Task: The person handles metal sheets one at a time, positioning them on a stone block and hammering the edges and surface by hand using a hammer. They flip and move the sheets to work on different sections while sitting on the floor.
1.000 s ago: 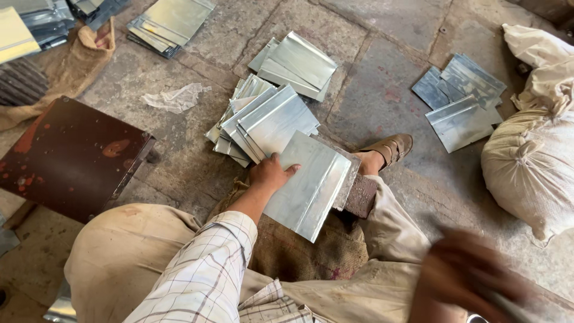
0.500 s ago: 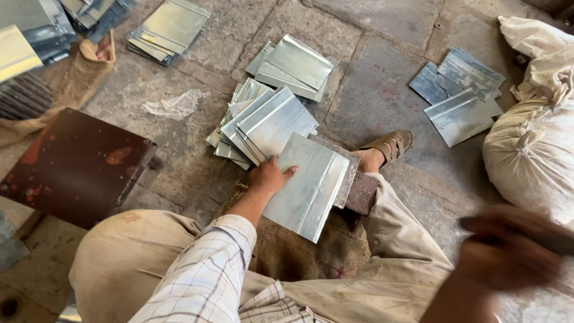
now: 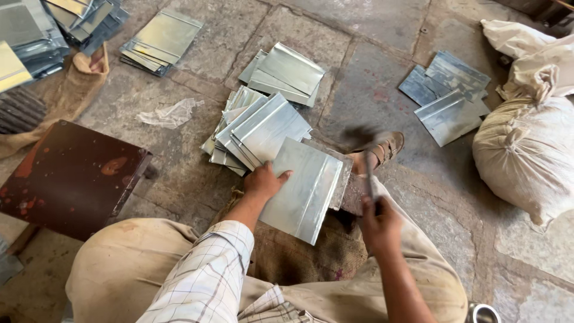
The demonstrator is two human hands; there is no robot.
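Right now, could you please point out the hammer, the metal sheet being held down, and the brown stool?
hammer [image 3: 366,173], head view, on its handle.
metal sheet [image 3: 302,191], head view, on its flat middle.
brown stool [image 3: 66,176], head view, on its top face.

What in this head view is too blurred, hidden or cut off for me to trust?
- Hammer head, head view: motion blur hides its shape.
- Block under the metal sheet: mostly covered by the sheet.
- Round metal object: cut by the bottom edge.
- Right hand grips the handle; left hand presses the sheet.
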